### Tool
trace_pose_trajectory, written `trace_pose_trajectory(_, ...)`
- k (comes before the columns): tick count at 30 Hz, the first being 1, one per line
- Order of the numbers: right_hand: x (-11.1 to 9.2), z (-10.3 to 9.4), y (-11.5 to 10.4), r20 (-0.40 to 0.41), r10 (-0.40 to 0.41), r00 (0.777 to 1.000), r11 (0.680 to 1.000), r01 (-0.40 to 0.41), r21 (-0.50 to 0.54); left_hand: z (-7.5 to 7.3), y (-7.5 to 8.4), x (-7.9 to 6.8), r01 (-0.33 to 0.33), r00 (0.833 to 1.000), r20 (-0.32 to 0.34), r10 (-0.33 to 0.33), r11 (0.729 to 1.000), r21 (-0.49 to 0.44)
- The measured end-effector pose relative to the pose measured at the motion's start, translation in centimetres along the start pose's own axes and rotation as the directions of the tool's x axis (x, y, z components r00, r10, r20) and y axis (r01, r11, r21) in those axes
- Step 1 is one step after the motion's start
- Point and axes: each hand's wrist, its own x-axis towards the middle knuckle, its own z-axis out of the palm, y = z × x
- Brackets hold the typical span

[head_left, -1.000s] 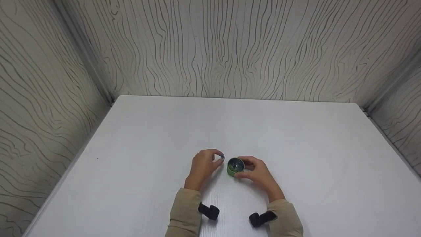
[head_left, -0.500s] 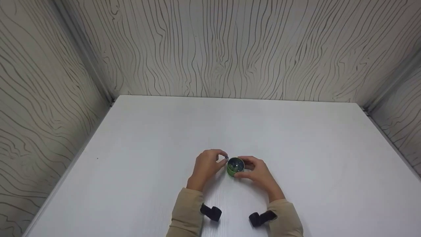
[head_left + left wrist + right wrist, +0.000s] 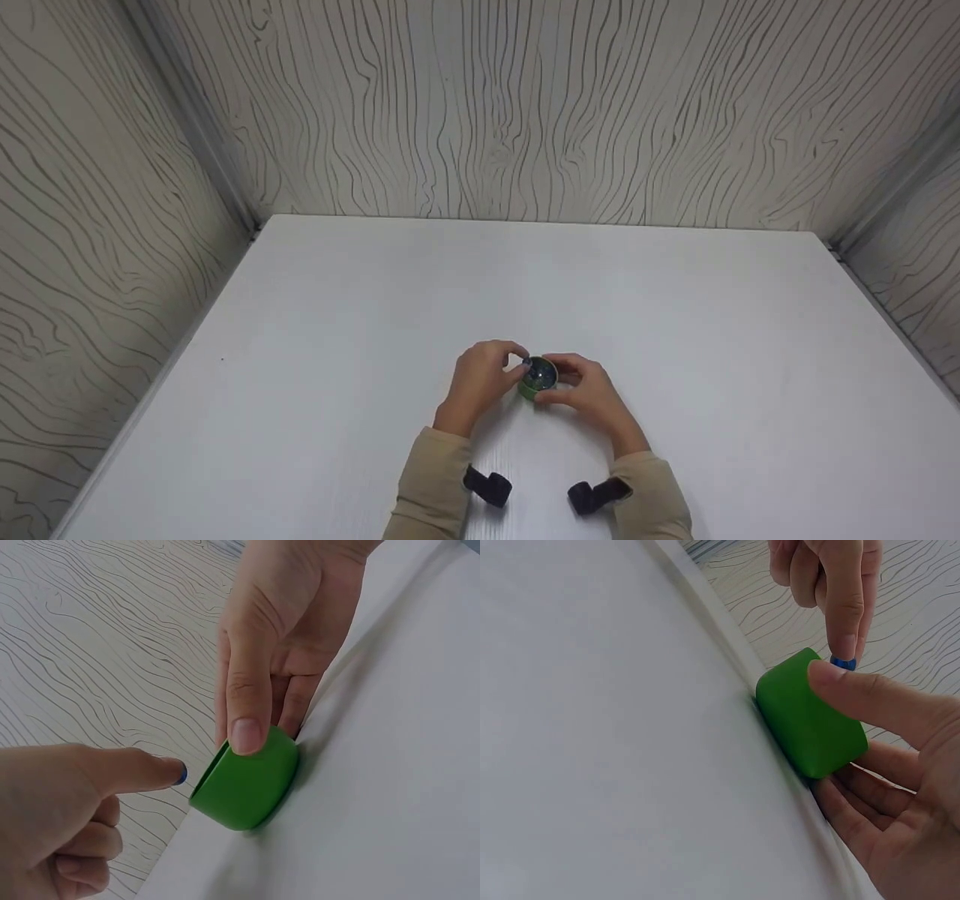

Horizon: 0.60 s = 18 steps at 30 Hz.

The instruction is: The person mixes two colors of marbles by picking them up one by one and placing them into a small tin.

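A small round green cup [image 3: 530, 393] stands on the white table, its mouth up. My right hand [image 3: 592, 391] grips its side, the thumb on the near wall and the fingers behind, as the right wrist view shows on the green wall [image 3: 806, 716]. Its inside looks dark and shiny in the head view; what lies in it cannot be made out. Between thumb and forefinger my left hand [image 3: 480, 379] pinches a tiny round blue piece, perhaps a bead [image 3: 843, 663]. That hand is at the cup's left rim, the blue piece [image 3: 181, 773] just above the opening and mostly hidden by fingertips.
The white table [image 3: 360, 300] spreads around both hands. Wood-grain patterned panels [image 3: 480, 112] rise behind it and at both sides. A black wrist camera [image 3: 491, 489] sits on the left sleeve, another camera [image 3: 589, 498] on the right sleeve.
My left hand has moved right with the blue bead, from beside the green cup to over its left rim. The right hand and the cup have stayed in place.
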Motion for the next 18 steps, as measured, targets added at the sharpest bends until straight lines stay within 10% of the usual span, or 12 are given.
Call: trace_pose_trajectory(18, -0.06, -0.32, 0.02, 0.012, -0.006, 1.0, 0.999, 0.005, 0.04, 1.03, 0.78, 0.17, -0.057, 0.998, 0.017, 0.056, 0.996, 0.068)
